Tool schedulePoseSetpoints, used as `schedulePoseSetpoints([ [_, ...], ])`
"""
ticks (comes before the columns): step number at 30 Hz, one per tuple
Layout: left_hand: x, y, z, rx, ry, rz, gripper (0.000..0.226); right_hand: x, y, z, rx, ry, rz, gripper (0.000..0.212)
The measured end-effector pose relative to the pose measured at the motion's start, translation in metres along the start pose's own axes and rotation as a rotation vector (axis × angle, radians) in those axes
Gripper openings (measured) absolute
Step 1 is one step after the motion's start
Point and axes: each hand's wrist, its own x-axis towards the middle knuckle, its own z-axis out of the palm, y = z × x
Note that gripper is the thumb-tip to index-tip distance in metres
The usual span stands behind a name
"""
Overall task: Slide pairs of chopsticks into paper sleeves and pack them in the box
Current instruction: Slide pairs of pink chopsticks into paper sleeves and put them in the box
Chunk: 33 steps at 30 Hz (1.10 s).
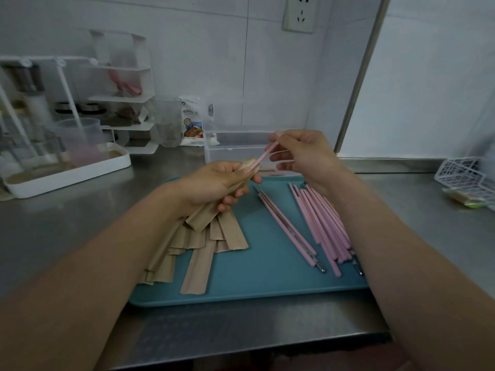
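My left hand (pixel 214 183) grips a paper sleeve (pixel 211 210); my right hand (pixel 302 153) pinches a pink chopstick (pixel 263 155), angled down-left into its mouth.

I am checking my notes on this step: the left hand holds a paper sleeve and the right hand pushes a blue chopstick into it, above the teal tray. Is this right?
Not quite: the chopstick is pink, not blue, as the head view shows. The rest stands: the left hand holds the paper sleeve, and the right hand pushes the chopstick into it, above the teal tray.

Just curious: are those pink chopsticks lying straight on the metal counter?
No, the loose pink chopsticks lie on a teal tray.
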Motion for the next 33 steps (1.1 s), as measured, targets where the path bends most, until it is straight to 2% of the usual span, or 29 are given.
schedulePoseSetpoints([
  [12,0.001,0.000,0.000,0.007,0.014,-0.012,0.027,-0.006,0.002,0.000,-0.124,-0.286,0.073,0.036],
  [15,0.001,-0.001,0.001,0.002,0.022,-0.012,0.028,-0.008,0.002,0.002,-0.140,-0.305,0.095,0.034],
  [16,0.001,-0.001,0.001,-0.005,0.033,-0.013,0.028,-0.007,0.003,0.000,-0.205,-0.270,0.098,0.032],
  [18,0.002,-0.001,0.000,-0.033,0.071,-0.015,0.028,-0.003,0.005,-0.008,-0.507,-0.222,0.084,0.025],
  [20,0.003,-0.001,0.000,-0.063,0.107,-0.015,0.027,-0.002,0.007,-0.018,-0.781,-0.333,0.160,0.019],
  [22,0.004,-0.002,-0.001,-0.082,0.131,-0.018,0.026,-0.004,0.008,-0.021,-0.879,-0.450,0.264,0.017],
  [24,0.004,-0.002,-0.002,-0.087,0.143,-0.025,0.025,-0.006,0.008,-0.018,-0.896,-0.492,0.310,0.019],
  [30,0.006,-0.003,-0.002,-0.039,0.152,-0.034,0.022,-0.005,0.008,-0.017,-0.781,-0.462,0.294,0.021],
  [33,0.006,-0.005,-0.003,0.009,0.180,-0.060,0.020,-0.007,0.009,-0.012,-0.857,-0.521,0.313,0.026],
])
